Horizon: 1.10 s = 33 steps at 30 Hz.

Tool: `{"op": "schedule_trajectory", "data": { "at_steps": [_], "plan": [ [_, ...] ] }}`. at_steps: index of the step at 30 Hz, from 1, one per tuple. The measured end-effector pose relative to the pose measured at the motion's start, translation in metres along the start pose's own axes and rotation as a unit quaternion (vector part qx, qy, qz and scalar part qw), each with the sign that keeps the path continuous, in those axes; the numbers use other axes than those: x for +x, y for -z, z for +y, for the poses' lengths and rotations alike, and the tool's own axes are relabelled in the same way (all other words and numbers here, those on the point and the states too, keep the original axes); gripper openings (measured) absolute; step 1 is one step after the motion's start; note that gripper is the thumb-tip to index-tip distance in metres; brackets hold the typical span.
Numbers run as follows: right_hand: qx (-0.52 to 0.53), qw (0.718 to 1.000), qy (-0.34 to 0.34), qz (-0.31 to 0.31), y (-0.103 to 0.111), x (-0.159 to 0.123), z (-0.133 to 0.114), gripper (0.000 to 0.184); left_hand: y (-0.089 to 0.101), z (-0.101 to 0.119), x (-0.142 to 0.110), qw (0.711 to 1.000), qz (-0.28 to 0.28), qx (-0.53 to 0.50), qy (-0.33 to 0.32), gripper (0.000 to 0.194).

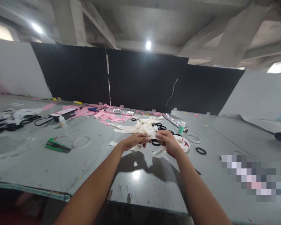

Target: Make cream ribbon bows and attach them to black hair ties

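My left hand (pixel 138 139) and my right hand (pixel 166 139) are close together above the middle of the table. Fingers of both are pinched on a whitish paper-like strip (pixel 152 135) stretched between them. Behind it lies a loose heap of cream strips (pixel 144 125). Several black rings (pixel 162 127) lie around the heap's right side. Partly hidden behind my right hand is a white and red roll (pixel 184 143), perhaps tape. A further cream strip (pixel 159 151) lies under my hands.
Pink scraps (pixel 111 117) and foil pieces (pixel 123 111) lie along the back. A green cutter (pixel 57 146), a white ring (pixel 81 142) and a small bottle (pixel 62 120) sit left. A glue stick (pixel 182 127) stands right, near a black ring (pixel 201 151). Dark panels (pixel 145 81) border the table.
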State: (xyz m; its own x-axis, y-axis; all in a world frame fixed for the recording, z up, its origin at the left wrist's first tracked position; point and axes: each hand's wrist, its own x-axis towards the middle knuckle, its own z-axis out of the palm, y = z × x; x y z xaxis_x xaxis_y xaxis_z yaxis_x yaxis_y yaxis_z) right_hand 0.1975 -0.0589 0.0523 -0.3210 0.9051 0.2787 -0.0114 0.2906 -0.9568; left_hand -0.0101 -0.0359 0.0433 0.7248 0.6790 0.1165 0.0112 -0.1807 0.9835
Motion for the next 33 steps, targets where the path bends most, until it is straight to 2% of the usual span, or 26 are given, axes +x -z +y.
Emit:
{"op": "schedule_trajectory", "data": {
  "at_steps": [3,8,12,15,17,20,23,25,27,30,33],
  "plan": [
    [-0.021,1.0,-0.003,-0.003,0.005,-0.001,-0.003,0.027,0.006,0.0,0.0,1.0,0.009,0.025,-0.011,0.032],
    [-0.05,0.996,-0.034,-0.059,0.008,-0.004,-0.007,0.029,0.012,-0.006,0.004,0.988,0.114,0.075,-0.078,0.036],
    [-0.092,0.99,-0.049,-0.098,0.0,-0.003,-0.006,0.038,0.008,-0.009,0.009,0.982,0.122,0.112,-0.089,0.037],
    [-0.076,0.995,-0.048,-0.047,-0.003,-0.002,-0.004,0.037,0.009,-0.007,0.007,0.977,0.145,0.12,-0.097,0.038],
    [-0.015,0.999,-0.038,-0.002,-0.002,-0.001,-0.003,0.036,0.011,-0.003,0.004,0.979,0.153,0.102,-0.093,0.038],
    [0.116,0.993,-0.016,0.035,-0.003,-0.002,-0.003,0.03,0.014,0.001,-0.001,0.987,0.138,0.009,-0.08,0.038],
    [0.226,0.973,0.0,0.046,-0.006,-0.002,-0.003,0.037,0.013,0.004,-0.001,0.981,0.13,-0.12,-0.086,0.037],
    [0.28,0.958,0.014,0.055,-0.011,-0.002,-0.001,0.036,0.009,0.004,0.0,0.961,0.15,-0.209,-0.1,0.029],
    [0.31,0.948,0.022,0.065,-0.015,-0.002,0.001,0.034,0.004,0.003,0.002,0.927,0.184,-0.307,-0.11,0.019],
    [0.305,0.95,0.007,0.068,-0.024,-0.001,0.003,0.035,-0.003,0.002,0.005,0.879,0.193,-0.423,-0.111,0.014],
    [0.28,0.957,-0.025,0.067,-0.035,0.0,0.004,0.035,-0.007,0.001,0.005,0.868,0.188,-0.443,-0.123,0.019]
  ]
}}
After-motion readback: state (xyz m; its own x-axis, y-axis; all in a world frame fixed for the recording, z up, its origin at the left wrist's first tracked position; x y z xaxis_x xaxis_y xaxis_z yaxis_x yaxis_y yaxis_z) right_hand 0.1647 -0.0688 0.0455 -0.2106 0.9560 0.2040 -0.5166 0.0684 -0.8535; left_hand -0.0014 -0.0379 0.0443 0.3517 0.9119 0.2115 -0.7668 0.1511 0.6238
